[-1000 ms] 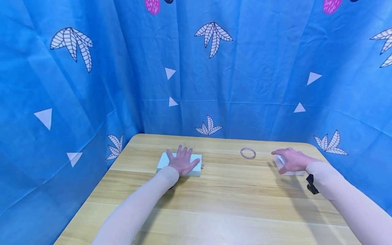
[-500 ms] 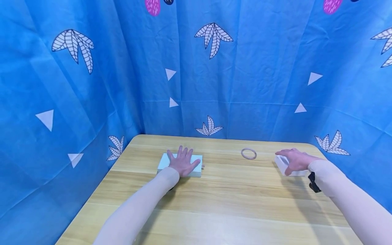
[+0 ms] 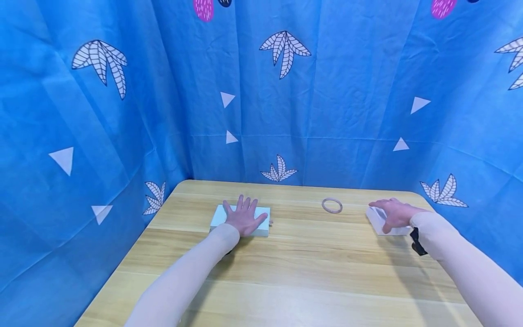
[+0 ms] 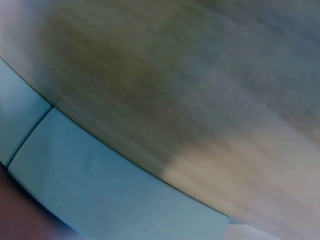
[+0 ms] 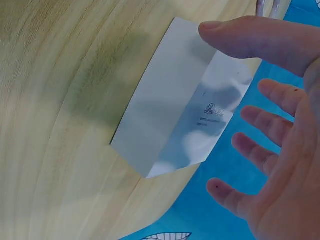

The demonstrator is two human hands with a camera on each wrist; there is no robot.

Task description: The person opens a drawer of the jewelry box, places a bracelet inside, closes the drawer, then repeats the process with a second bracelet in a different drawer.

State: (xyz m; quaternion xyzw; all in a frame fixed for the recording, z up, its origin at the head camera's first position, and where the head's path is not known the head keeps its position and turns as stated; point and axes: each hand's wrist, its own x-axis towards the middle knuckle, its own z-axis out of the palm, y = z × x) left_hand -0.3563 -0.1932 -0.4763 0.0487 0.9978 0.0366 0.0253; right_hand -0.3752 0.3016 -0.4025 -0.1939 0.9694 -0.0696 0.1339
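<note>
Here our left hand [image 3: 244, 217] lies spread flat on the left white box [image 3: 240, 219]; our right hand [image 3: 395, 213], fingers open, hovers over the right white box [image 3: 382, 221], its long axis running away from us on the table [image 3: 294, 272]

A makeshift recording booth: small wooden table [image 3: 286, 272] walled on three sides by blue printed cloth [image 3: 335, 91].

Flat left hand [image 3: 245, 219] on white box [image 3: 220, 217], ring [image 3: 332, 205] between hands
</note>
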